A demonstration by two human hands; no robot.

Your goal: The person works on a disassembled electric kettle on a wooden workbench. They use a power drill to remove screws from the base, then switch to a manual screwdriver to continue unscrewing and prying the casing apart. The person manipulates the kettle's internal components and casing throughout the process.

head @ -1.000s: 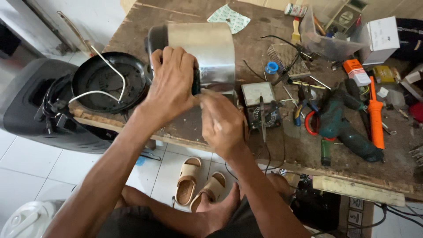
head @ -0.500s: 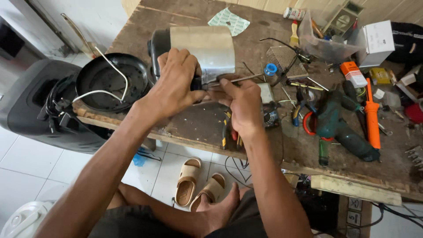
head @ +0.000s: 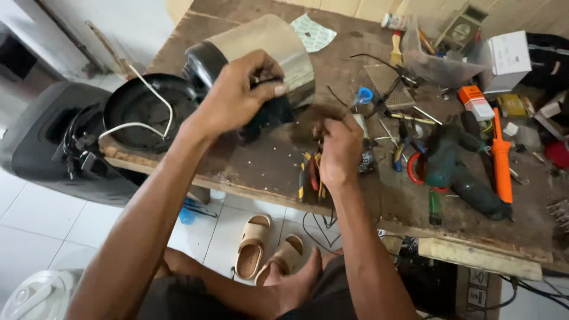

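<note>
My left hand (head: 237,95) grips the black lower end of a shiny steel appliance body (head: 267,44), which lies tilted on the wooden workbench (head: 261,163). My right hand (head: 339,148) is a little to its right, closed on a pair of pliers (head: 311,178). The pliers' yellow and black handles hang down below my fist near the bench's front edge. Their jaws are hidden behind my fingers.
A black round pan with a white cord (head: 142,109) sits at the bench's left end, above a black appliance (head: 47,142). A green drill (head: 456,172), an orange tool (head: 501,160), a white box (head: 510,53) and small parts crowd the right. Sandals (head: 261,249) lie on the floor.
My right hand has left the steel body and moved right and down, now with pliers in it. My left hand has tipped the steel body up further.
</note>
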